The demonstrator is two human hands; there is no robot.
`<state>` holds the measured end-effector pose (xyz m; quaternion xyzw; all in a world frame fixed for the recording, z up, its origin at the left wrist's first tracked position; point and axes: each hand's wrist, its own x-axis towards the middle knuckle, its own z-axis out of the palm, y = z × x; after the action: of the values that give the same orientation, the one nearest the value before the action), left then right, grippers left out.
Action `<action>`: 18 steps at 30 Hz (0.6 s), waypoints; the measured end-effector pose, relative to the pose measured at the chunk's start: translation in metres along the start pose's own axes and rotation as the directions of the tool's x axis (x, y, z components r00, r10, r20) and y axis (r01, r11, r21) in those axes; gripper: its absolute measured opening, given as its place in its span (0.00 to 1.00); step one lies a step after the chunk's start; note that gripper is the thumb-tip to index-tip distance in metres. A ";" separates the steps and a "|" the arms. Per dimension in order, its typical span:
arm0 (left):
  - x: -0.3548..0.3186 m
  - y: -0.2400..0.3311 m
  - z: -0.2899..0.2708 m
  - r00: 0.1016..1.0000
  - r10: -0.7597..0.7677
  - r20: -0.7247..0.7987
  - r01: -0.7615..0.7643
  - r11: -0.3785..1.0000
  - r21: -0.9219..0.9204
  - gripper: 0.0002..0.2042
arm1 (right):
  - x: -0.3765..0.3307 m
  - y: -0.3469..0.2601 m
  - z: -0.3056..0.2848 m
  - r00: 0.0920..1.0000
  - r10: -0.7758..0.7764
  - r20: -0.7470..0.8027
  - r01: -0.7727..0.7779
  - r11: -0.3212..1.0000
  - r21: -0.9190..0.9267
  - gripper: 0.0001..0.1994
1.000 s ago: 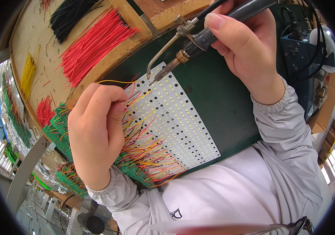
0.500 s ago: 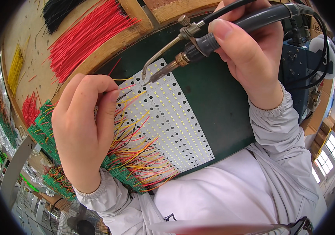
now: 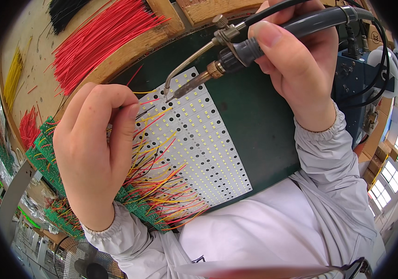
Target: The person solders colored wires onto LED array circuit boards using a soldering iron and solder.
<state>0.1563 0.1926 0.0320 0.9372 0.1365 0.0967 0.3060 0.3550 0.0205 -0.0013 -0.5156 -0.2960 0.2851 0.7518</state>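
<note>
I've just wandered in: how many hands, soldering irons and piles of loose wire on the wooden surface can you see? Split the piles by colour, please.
Left hand and right hand: 2
Soldering iron: 1
Red wire piles, one large, one small: 2
Black wire pile: 1
Yellow wire pile: 1
Total: 7

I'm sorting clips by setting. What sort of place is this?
Probably an electronics assembly workshop: there's a soldering iron in the right hand, green circuit boards with thin wires, and a large pile of red wires.
</note>
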 end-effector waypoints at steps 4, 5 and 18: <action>0.000 -0.003 -0.001 0.999 0.037 0.025 -0.037 0.999 0.003 0.04 | 0.000 0.006 -0.005 0.997 -0.062 0.038 0.067 0.986 -0.150 0.15; 0.000 -0.003 -0.001 0.999 0.039 0.028 -0.039 0.999 0.002 0.04 | 0.000 0.007 -0.010 0.996 -0.067 0.067 0.076 0.987 -0.139 0.16; 0.001 0.000 0.000 0.999 0.013 0.041 -0.013 1.000 0.020 0.04 | 0.005 0.007 -0.011 0.977 -0.108 0.187 0.132 0.984 -0.121 0.16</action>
<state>0.1569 0.1928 0.0324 0.9429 0.1251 0.0784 0.2986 0.3651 0.0197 -0.0101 -0.5179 -0.4113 0.2641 0.7020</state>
